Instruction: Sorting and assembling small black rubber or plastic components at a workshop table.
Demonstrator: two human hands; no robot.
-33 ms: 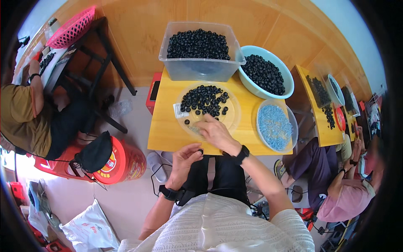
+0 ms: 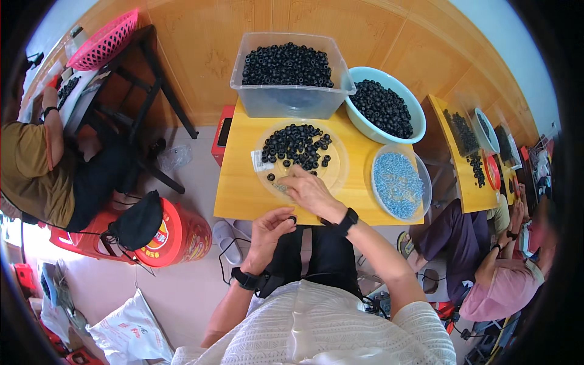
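Note:
My left hand (image 2: pixel 267 234) is closed at the table's front edge, with a small black ring-shaped part (image 2: pixel 292 219) pinched between thumb and fingertips. My right hand (image 2: pixel 311 193) reaches over a round clear tray (image 2: pixel 340 161), its fingertips together and pointing down beside a little heap of tiny pale pieces (image 2: pixel 280 187). Whether a piece is between those fingertips is too small to make out. Many loose black round parts (image 2: pixel 295 145) lie spread in the tray just beyond my right hand. A white label (image 2: pixel 261 160) sits at the tray's left side.
At the back of the yellow table (image 2: pixel 237 194) stands a clear bin (image 2: pixel 292 100) of black parts, beside a pale blue basin (image 2: pixel 359 115) of more. A tub of bluish clear pieces (image 2: pixel 398 184) rests at right. Other people sit left and right; a red bucket (image 2: pixel 182 234) stands left.
My left hand has shifted very slightly right with the black part. My right fingertips have moved a little left over the pale pieces.

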